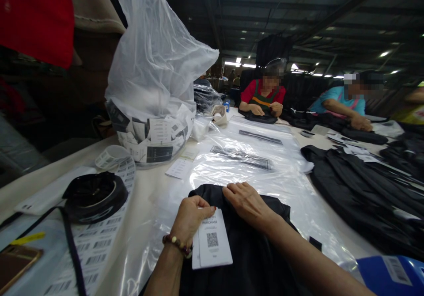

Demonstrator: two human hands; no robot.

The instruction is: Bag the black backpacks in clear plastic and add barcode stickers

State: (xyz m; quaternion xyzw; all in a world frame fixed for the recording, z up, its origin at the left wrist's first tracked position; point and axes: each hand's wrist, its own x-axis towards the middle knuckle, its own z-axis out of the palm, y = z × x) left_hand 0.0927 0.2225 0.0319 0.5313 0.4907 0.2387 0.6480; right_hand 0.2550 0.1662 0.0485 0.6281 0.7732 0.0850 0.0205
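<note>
A black fabric garment (245, 256) lies before me on a stack of clear plastic bags. My left hand (189, 218), with a beaded bracelet at the wrist, is closed in a pinch at the top of white hang tags (215, 238). The front tag bears a QR code and the word "PURCHASE". Something small and red shows at the thumb tip. At the garment's upper edge, my right hand (248, 203) has its fingers bent over the fabric, gripping it; the fingertips are partly hidden.
A plastic sack of tags (150, 132) stands at the back left. Nearer are a barcode label strip (99, 243), a black roll (96, 196) and a phone (20, 265). Black garments (351, 190) are piled right, beside a blue object (387, 274). Two people work across the table.
</note>
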